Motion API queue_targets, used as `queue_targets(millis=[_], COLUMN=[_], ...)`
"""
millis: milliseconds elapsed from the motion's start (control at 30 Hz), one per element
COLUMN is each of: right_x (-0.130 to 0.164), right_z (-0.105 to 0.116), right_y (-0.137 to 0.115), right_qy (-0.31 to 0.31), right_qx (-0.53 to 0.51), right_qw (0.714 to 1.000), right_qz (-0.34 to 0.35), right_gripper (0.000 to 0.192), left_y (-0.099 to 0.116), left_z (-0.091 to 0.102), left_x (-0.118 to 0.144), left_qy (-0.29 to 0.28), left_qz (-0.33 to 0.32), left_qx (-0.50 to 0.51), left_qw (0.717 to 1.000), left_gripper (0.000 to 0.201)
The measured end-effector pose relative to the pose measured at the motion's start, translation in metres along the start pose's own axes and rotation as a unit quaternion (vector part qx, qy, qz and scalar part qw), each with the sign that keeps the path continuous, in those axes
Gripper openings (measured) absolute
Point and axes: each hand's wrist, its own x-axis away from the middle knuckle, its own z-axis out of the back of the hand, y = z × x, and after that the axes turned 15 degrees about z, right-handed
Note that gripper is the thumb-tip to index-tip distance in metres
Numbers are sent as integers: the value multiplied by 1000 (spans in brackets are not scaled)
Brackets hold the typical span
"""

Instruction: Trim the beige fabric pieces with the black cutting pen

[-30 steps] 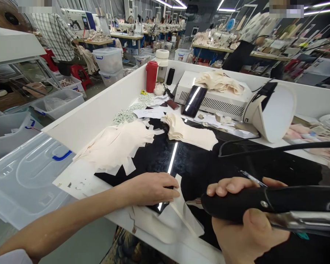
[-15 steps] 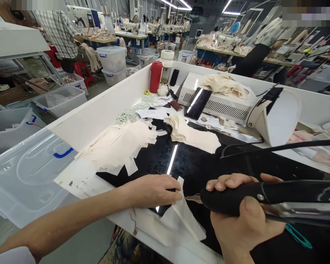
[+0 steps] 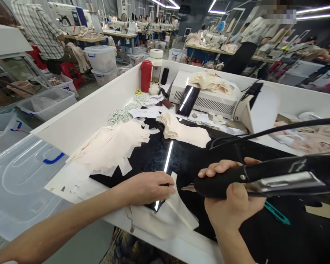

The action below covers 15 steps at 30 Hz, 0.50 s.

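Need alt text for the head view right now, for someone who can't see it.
A person's right hand grips a black corded hot-knife tool, its tip by a white fabric piece that the left hand presses flat on a glossy black worktop. Cream fabric pieces are heaped behind.

Black handheld cutting tool (image 3: 264, 178): long glossy body, lying near-horizontal, metal tip pointing left, black cable trailing off the back to the right. Tip sits just at the edge of a white fabric piece (image 3: 178, 209), which lies flat, partly on the black work surface (image 3: 198, 161), at its near edge.
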Motion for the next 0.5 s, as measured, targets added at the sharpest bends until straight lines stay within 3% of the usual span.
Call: queue_targets(millis=[133, 300, 400, 500], right_x=[-12, -24, -25, -25], right_z=[19, 56, 81, 109], right_y=[-6, -13, -16, -18], right_qy=[-14, -75, -116, -165], right_qx=[39, 125, 209, 320], right_qw=[999, 989, 971, 933], right_qz=[25, 19, 11, 2], right_gripper=[48, 63, 62, 55], left_y=[-1, 15, 31, 42], left_z=[3, 3, -1, -6], left_x=[2, -2, -10, -15], left_qy=[-3, 45, 35, 2], left_qz=[15, 39, 43, 45], left_qx=[3, -27, -37, -62], left_qw=[1000, 998, 998, 997], left_gripper=[20, 20, 18, 12])
